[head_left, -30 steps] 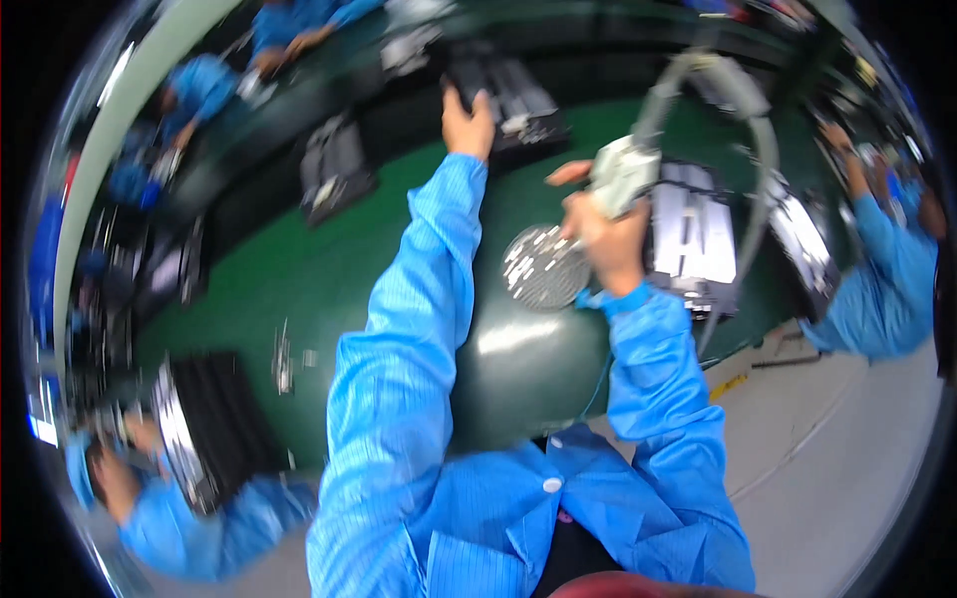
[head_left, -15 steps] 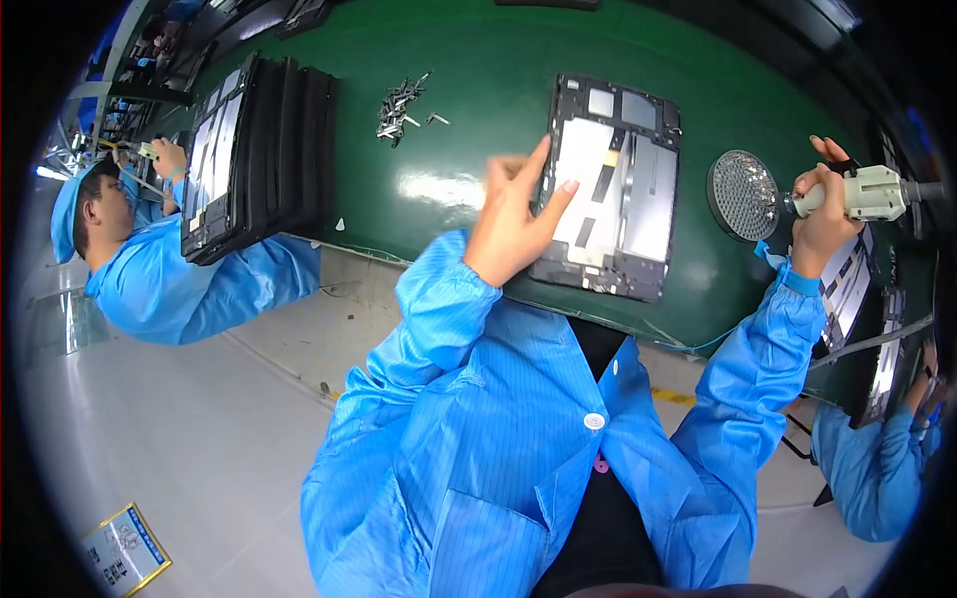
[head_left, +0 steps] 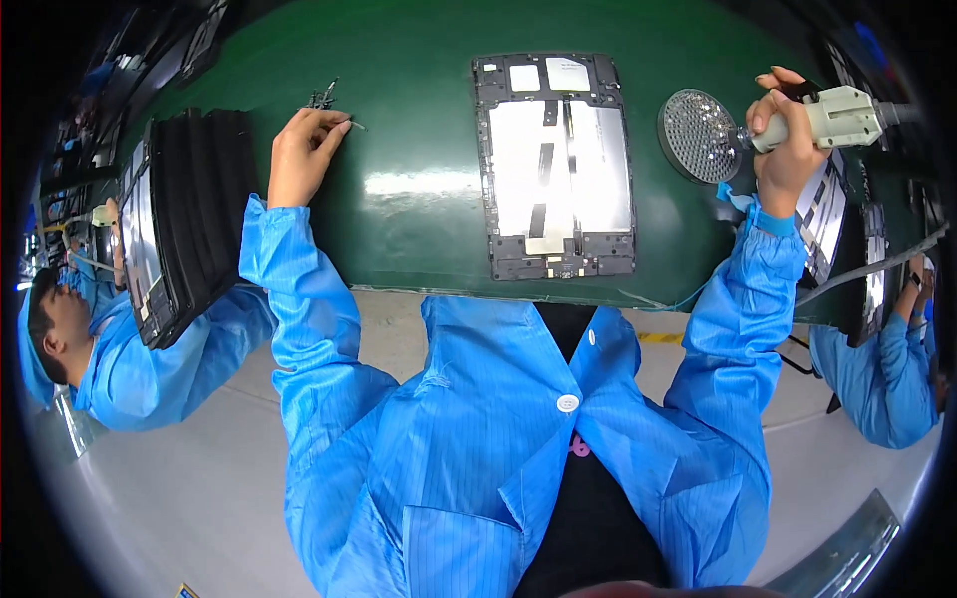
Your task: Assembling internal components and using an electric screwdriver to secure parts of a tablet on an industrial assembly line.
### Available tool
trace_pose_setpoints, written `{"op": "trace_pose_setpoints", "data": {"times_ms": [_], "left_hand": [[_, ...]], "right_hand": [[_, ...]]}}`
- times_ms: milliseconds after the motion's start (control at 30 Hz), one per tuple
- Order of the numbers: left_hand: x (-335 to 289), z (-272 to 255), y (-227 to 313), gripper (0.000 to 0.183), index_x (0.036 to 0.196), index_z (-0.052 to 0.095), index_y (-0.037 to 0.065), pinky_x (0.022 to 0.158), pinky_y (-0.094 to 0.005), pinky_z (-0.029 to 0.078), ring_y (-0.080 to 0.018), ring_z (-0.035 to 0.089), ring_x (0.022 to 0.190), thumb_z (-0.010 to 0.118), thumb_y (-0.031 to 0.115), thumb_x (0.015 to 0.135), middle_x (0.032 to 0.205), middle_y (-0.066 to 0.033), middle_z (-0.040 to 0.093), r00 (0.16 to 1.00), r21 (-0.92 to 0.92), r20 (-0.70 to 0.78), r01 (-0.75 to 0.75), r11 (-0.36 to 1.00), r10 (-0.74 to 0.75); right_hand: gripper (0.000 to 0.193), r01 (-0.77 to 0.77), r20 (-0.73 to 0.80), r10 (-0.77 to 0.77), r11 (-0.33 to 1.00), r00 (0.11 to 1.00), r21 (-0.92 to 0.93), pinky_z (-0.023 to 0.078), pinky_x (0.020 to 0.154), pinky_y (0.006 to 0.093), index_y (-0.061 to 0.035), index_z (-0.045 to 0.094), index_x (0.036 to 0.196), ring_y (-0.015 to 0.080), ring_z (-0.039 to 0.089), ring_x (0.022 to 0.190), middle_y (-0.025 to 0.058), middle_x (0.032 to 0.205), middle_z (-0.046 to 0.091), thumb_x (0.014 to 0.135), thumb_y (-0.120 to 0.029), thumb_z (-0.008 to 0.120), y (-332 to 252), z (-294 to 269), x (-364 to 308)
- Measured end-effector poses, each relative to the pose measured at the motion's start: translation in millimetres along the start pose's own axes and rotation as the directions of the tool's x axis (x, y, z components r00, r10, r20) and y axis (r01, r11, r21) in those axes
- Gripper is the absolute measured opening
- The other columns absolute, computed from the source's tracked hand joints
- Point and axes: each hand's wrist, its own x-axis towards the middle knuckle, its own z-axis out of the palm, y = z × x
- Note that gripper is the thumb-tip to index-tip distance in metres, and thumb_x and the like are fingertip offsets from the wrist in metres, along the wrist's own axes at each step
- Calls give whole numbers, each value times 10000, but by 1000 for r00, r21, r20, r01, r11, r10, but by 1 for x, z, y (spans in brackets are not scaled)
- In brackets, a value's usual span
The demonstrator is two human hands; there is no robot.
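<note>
My left hand (head_left: 305, 151) is at the small pile of black and silver pieces (head_left: 323, 97), thumb and forefinger pinched on one small slim metal piece (head_left: 358, 125). My right hand (head_left: 785, 149) is wrapped round a pale electric screwdriver (head_left: 842, 118), whose tip points toward a round dish of small screws (head_left: 700, 137). Between my hands, an opened tablet (head_left: 506, 179) lies on the green bench, its inner side up, with silvery panels and black strips in a dark frame. Neither hand touches it.
A stack of dark tablet housings (head_left: 189, 209) stands at the left, beside a co-worker in blue (head_left: 169, 369). More opened tablets (head_left: 822, 221) lie at the right, near another person's blue sleeve (head_left: 867, 379). The bench's near edge (head_left: 449, 291) runs before me.
My left hand has left the tablet's left edge, reached left to the pile and pinched a small piece. The view has shifted too. My right hand keeps its grip on the screwdriver.
</note>
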Motion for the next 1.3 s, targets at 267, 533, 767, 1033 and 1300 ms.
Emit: {"op": "trace_pose_setpoints", "data": {"times_ms": [267,533,767,1033,1300], "left_hand": [[37,43,71,237,1089,729,-13,800,-231,504,-103,646,854,733,123,896,960,-62,720,995,-589,103,67,806,-8],[68,80,82,228,1033,762,8,707,-226,489,-98,595,752,766,161,864,918,-57,715,967,-625,254,188,758,-30],[70,84,78,221,1045,764,26,675,-220,443,-96,573,768,759,157,868,1005,-49,691,968,-603,250,138,785,22],[71,80,72,252,1116,743,60,627,-199,391,-60,564,735,719,208,913,836,12,677,947,-506,321,180,843,-10],[66,94,89,314,1244,665,0,716,-212,445,-70,524,758,648,146,967,894,-10,635,938,-605,344,192,773,36]], "right_hand": [[256,33,-3,-33,999,999,5,452,485,301,130,621,1040,170,547,510,216,857,682,818,34,536,1,1,1],[274,43,-16,-44,997,999,-63,421,497,309,143,601,1063,158,507,525,223,887,656,839,10,516,7,3,-1],[245,-7,-35,6,1000,999,-7,441,473,279,102,598,1077,149,526,503,180,876,664,864,-3,536,-2,10,-4],[256,-84,-24,83,996,996,-22,445,468,267,75,582,1088,143,516,484,131,788,669,860,-37,554,3,5,-4],[208,-81,58,82,996,995,-21,425,437,243,59,650,961,123,525,443,151,756,682,938,-127,559,5,9,-4]]}}
